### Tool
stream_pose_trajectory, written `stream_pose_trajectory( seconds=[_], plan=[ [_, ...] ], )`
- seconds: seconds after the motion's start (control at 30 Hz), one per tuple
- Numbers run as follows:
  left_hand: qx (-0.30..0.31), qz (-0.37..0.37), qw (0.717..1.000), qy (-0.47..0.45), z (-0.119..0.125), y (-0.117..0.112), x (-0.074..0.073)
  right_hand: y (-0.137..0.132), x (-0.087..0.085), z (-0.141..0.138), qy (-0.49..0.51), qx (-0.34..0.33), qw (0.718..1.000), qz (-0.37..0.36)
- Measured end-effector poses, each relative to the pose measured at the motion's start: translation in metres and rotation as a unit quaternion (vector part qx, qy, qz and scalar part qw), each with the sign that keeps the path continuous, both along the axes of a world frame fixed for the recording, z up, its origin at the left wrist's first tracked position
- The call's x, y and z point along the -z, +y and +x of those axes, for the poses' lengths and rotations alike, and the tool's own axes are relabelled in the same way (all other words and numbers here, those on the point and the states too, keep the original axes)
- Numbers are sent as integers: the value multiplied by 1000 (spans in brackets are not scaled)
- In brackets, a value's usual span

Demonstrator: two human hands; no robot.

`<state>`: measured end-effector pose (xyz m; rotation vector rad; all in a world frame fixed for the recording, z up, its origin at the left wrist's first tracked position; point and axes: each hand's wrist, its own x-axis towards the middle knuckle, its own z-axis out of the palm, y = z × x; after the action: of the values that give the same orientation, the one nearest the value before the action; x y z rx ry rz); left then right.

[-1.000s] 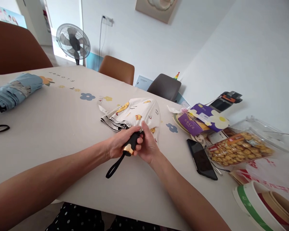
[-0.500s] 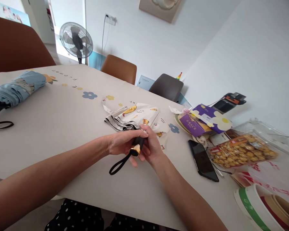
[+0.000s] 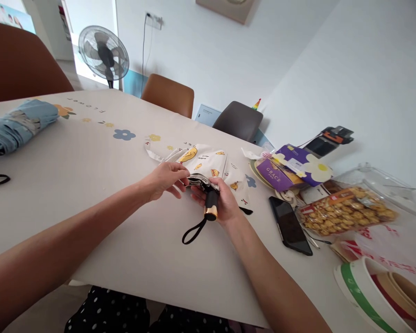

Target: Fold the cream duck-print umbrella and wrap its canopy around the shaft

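Note:
A folded white umbrella (image 3: 208, 159) with yellow cartoon prints lies loosely gathered on the table, its black handle with a gold end and a wrist loop towards me. My right hand (image 3: 223, 201) is closed around the umbrella where the handle meets the cloth. At the left edge of the canopy my left hand (image 3: 168, 180) pinches the fabric between thumb and index finger, with the other fingers loosely apart. The white tie strap sticks out on the far left of the canopy.
On the left lies a blue folded umbrella (image 3: 24, 125). To the right are a phone (image 3: 291, 226), a purple box (image 3: 280, 173), a bag of snacks (image 3: 350, 210) and rolls of tape (image 3: 364, 286). Chairs (image 3: 169, 95) and a fan (image 3: 106, 53) stand beyond the table (image 3: 125, 259).
My left hand has left the handle and moved to the canopy's left edge. The handle, in my right hand, has shifted right and the folds lie closer together.

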<state>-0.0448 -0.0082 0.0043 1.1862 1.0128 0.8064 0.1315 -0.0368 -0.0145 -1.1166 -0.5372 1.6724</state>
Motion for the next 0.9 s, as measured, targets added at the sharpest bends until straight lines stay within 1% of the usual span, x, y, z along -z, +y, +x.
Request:
stream_pose_trajectory(
  seconds=[0.03, 0.1, 0.17, 0.23, 0.33, 0.4, 0.47, 0.53, 0.6, 0.67, 0.73, 0.8, 0.83, 0.9],
  plan=[
    [-2, 15, 1000, -11, 3, -1, 2, 0, 0, -1, 2, -7, 1000, -2],
    [24, 53, 998, -13, 7, -5, 8, 0, 0, -3, 1, -20, 1000, -9],
    [37, 101, 994, 15, 11, -8, 14, 0, -1, -6, -8, -26, 999, -20],
    [22, 162, 985, 61, 14, -11, 19, -2, -2, -9, -18, -24, 999, -33],
    [-7, 286, 950, 125, 18, -17, 24, -4, -4, -14, -6, -32, 999, -42],
    [4, 360, 921, 146, 20, -21, 26, -5, -4, -17, 7, -33, 998, -44],
    [30, 424, 891, 158, 23, -27, 27, -5, -5, -18, 13, -17, 998, -59],
    [43, 472, 862, 177, 25, -33, 26, -3, -4, -18, 16, -9, 996, -87],
    [25, 493, 846, 201, 26, -35, 25, 0, -4, -15, 16, -8, 995, -95],
    [-29, 475, 853, 213, 25, -34, 24, 3, -4, -10, 10, -9, 996, -87],
    [-101, 417, 878, 211, 23, -28, 23, 4, -6, -4, 3, -3, 997, -76],
    [-154, 319, 916, 188, 21, -21, 23, 4, -9, 0, -4, 0, 999, -54],
    [-166, 263, 936, 166, 19, -18, 23, 3, -11, 2, -14, 3, 999, -32],
    [-162, 156, 969, 98, 17, -12, 24, 2, -13, 4, -65, 15, 997, 28]
  ],
)
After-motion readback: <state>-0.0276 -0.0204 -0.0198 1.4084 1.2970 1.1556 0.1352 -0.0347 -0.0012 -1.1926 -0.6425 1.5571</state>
